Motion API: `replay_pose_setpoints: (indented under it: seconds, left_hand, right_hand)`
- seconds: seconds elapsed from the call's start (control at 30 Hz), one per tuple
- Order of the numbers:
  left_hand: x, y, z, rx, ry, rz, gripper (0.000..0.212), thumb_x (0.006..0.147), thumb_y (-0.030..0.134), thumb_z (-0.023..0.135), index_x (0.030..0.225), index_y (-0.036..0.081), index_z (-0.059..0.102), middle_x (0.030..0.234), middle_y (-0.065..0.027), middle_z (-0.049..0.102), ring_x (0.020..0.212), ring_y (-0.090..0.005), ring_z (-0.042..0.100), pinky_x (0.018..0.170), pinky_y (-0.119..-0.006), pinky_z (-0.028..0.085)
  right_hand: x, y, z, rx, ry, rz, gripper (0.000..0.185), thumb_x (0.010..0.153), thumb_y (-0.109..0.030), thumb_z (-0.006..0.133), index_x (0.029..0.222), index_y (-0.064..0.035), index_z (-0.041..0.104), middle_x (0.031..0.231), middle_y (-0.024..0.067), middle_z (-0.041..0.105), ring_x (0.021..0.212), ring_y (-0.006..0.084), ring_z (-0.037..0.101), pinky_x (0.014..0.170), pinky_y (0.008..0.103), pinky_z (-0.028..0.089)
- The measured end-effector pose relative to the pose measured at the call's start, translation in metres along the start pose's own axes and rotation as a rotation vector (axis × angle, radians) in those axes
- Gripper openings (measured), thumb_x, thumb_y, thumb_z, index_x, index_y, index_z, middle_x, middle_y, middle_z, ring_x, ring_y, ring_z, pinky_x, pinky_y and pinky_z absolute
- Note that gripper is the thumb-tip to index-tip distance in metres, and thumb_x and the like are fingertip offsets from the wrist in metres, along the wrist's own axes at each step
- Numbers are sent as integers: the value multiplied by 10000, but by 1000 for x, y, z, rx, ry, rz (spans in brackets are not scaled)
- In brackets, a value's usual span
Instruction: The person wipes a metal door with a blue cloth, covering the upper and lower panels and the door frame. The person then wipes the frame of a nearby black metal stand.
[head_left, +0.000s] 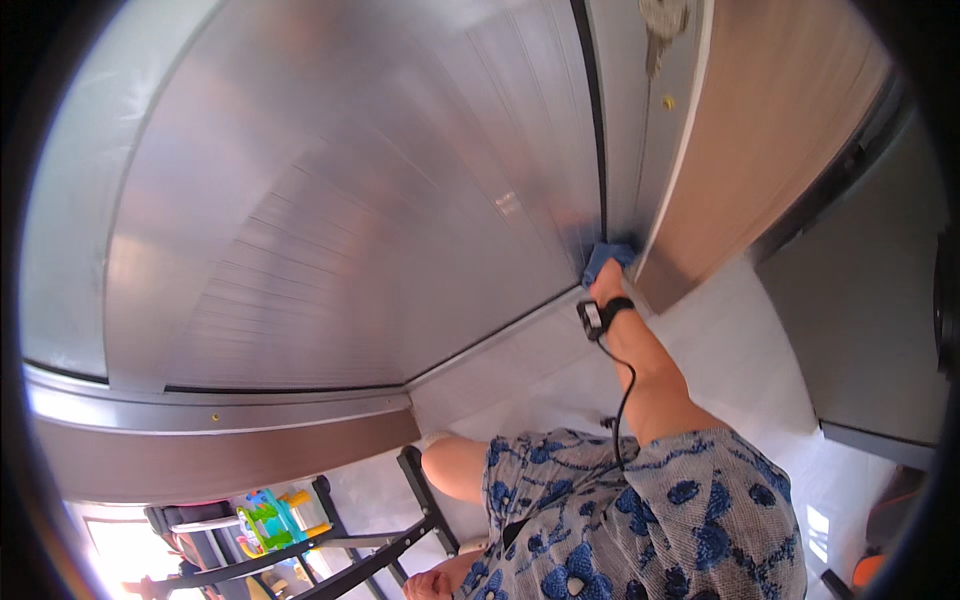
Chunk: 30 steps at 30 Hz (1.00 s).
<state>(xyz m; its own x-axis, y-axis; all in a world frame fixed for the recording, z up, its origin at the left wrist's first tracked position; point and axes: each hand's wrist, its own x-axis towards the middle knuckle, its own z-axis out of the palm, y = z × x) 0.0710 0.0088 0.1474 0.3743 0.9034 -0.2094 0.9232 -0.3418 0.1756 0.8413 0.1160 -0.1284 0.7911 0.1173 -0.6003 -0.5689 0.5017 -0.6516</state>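
Observation:
A blue cloth (606, 259) is in my right hand (607, 280), pressed into the lower right corner of a silvery ribbed door panel (480, 277), where the panel meets the metal frame (628, 165). A small black device (592, 319) is strapped to my right wrist, with a cable running down from it. Down at the bottom edge, my left hand (427, 585) lies close to my body with its fingers curled; I see nothing in it.
Black metal bars (360, 566) cross the lower left, near colourful plastic toys (277, 521). A brown panel (780, 112) rises beside the frame at the right. A grey cabinet-like surface (862, 300) stands at the far right. Keys (661, 30) hang at the top.

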Motion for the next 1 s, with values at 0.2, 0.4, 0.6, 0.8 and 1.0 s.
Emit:
replay_pose_setpoints:
  seconds: [0.2,0.4,0.6,0.8,1.0]
  left_hand:
    - [72,-19,0,78,41,131,298,935,376,639,985,107,756,979,-151,728,966,-379,663,858,-498,520]
    - [71,-7,-8,75,58,118,300,938,380,632,982,111,757,986,-150,727,972,-377,664,860,-499,522]
    - [100,-5,-16,78,53,148,310,940,387,622,978,110,756,997,-154,724,981,-379,663,864,-504,522]
    - [110,-10,-21,87,14,143,320,942,394,612,975,109,755,1008,-157,722,991,-382,662,869,-509,523]
    - [140,-13,-27,90,-41,184,331,944,401,603,971,108,754,1019,-161,719,1001,-384,661,873,-515,523]
  right_hand:
    - [3,-44,13,-723,397,-1098,441,1047,-259,497,1418,-21,486,1312,162,602,1171,288,563,986,375,440]
    - [-189,-127,116,-235,-208,-1128,591,1022,-111,535,1560,6,321,1560,173,404,1392,345,433,1169,397,330]
    - [-199,-198,172,167,-757,-963,468,1114,-220,434,1566,-102,403,1538,8,484,1353,159,491,1127,303,394]
    - [-238,-258,188,-255,-570,-1400,372,1084,-189,511,1423,-39,541,1398,66,593,1233,201,568,1107,325,422]
    - [-227,-300,199,-201,-829,-776,465,1095,-359,504,1456,-67,534,1354,25,610,1195,162,589,1074,311,453]
